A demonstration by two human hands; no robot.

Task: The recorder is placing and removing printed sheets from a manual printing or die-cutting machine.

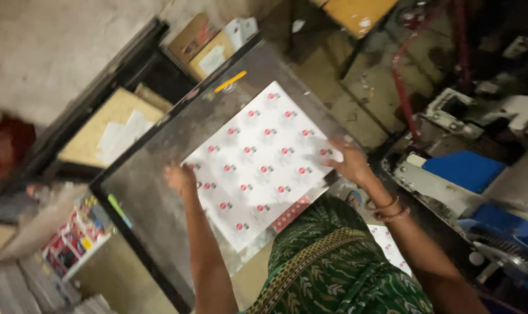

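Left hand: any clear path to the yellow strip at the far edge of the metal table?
Probably yes. The left hand rests at the white printed sheet's edge, and only bare metal table lies between it and the yellow strip; it would be a long stretch.

We press our left hand [179,177] and right hand [348,163] on opposite edges of a white printed sheet [261,163] lying flat on the dark metal table [153,174].

Smooth white paper sheet [263,163] with red printed marks lies on a dull, scuffed grey metal table [153,192]
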